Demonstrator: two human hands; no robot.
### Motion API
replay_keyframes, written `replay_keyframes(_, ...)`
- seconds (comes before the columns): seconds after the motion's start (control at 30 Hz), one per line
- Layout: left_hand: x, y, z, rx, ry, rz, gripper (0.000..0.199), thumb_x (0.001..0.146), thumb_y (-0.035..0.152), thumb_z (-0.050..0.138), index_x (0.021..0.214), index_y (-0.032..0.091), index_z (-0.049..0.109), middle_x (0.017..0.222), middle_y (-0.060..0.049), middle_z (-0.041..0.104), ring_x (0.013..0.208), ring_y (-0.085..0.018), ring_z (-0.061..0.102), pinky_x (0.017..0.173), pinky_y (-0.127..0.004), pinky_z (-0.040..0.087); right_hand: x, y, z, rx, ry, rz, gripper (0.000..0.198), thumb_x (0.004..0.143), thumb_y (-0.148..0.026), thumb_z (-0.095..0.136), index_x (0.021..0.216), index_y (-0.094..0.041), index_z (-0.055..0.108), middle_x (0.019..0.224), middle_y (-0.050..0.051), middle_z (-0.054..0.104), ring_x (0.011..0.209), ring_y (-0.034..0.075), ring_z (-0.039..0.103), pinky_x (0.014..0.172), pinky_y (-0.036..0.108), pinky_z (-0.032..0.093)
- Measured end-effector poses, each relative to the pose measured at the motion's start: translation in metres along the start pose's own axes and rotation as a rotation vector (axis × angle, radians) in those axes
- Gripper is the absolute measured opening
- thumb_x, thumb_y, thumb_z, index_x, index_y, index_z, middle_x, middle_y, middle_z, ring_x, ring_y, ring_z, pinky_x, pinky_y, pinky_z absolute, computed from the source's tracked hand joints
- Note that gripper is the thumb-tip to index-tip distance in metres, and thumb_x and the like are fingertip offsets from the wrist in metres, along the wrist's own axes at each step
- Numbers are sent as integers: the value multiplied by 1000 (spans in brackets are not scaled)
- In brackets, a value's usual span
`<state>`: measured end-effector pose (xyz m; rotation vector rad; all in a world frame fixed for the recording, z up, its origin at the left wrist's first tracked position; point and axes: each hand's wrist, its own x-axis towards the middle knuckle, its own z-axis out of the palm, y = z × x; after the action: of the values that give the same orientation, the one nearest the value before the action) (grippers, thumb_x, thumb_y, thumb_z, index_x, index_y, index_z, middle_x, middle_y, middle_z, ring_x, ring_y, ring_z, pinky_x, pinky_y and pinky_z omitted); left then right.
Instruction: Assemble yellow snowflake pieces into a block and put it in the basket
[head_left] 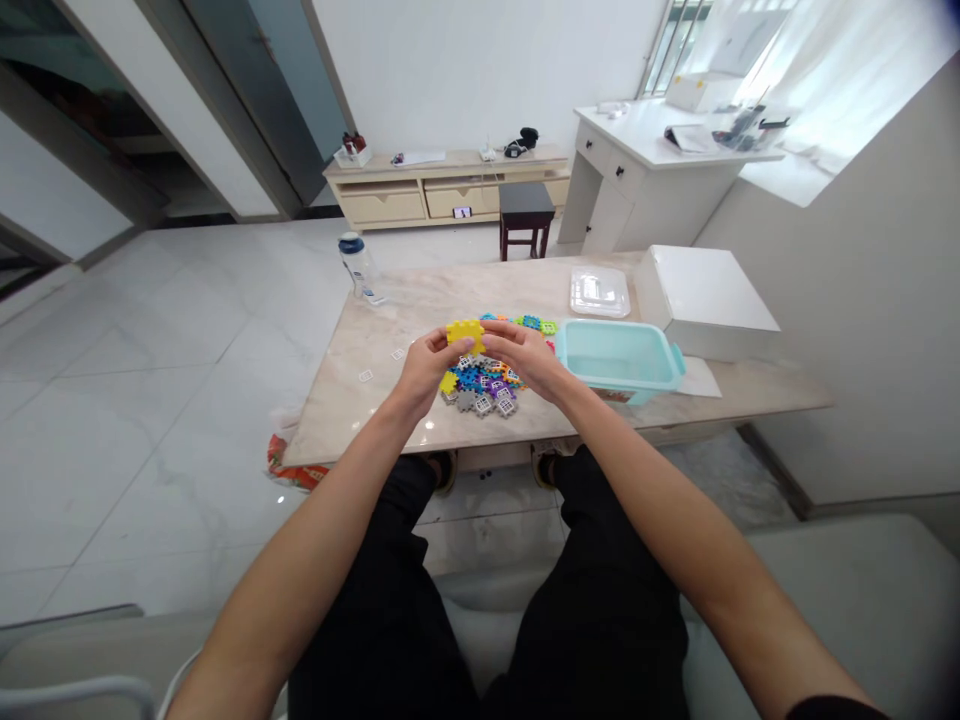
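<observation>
Between my two hands, above the table, is a yellow interlocking building block [466, 333] with notched edges. My left hand [427, 370] pinches its left side, thumb toward me. On the opposite edge, my right hand [523, 352] grips it with thumb and fingers. Below and behind the hands lies a pile of interlocking blocks [480, 380] in blue, purple, grey, white, orange and yellow. Some have window-like frames. Farther back, blue and green blocks [534, 324] lie flat, partly hidden by my right hand.
A light teal bin [619, 390] stands right of the pile. Behind it are a clear plastic lid [599, 291] and a white box [705, 290]. A water bottle [360, 268] stands at the table's far left corner. Two small white frames [365, 376] lie at left.
</observation>
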<state>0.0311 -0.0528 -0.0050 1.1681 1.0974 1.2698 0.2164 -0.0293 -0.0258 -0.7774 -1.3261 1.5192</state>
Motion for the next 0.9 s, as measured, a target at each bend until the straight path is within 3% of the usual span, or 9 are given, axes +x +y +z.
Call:
replay_keyframes(0.13,7,-9,8,-20,-90,-174,46,68,46,93,103,19,82,113,-10,81,97,-21,73,76,-27,52,-4,4,-19,45,-18,92,52,77,-53,91,114,-18,79,119,9,79,110,20,73,105,41,62)
replay_keyframes(0.37,21,-18,43,25,-179,-231,41,63,45,96,94,22,83,110,-11,82,97,-24,73,75,-31,52,-23,0,-48,47,87,117,42,73,-48,93,100,-17,81,113,7,79,102,18,72,97,34,64)
replay_keyframes(0.53,26,-27,85,58,-243,-252,49,62,49,97,99,21,79,112,-10,80,98,-23,71,78,-31,50,-45,-5,-79,47,180,108,42,76,-50,90,101,-17,79,115,8,78,102,19,71,92,35,66)
replay_keyframes(0.63,26,-32,112,37,-263,-240,53,69,56,94,105,22,75,114,-9,78,107,-24,70,83,-31,51,-54,-9,-116,12,223,132,40,80,-50,86,99,-16,77,107,9,78,103,21,72,93,37,65)
replay_keyframes(0.73,26,-33,129,7,-178,-220,52,76,62,88,106,23,71,110,-8,76,112,-25,68,87,-32,52,-52,-11,-167,-46,384,193,31,86,-43,82,95,-15,74,100,11,78,105,22,72,94,35,64)
replay_keyframes(0.9,30,-34,135,-3,-39,-255,43,78,54,88,100,23,68,108,-7,73,108,-23,67,81,-29,50,-23,5,-234,-320,577,527,25,93,-36,79,96,-13,70,94,12,75,93,21,73,86,37,65)
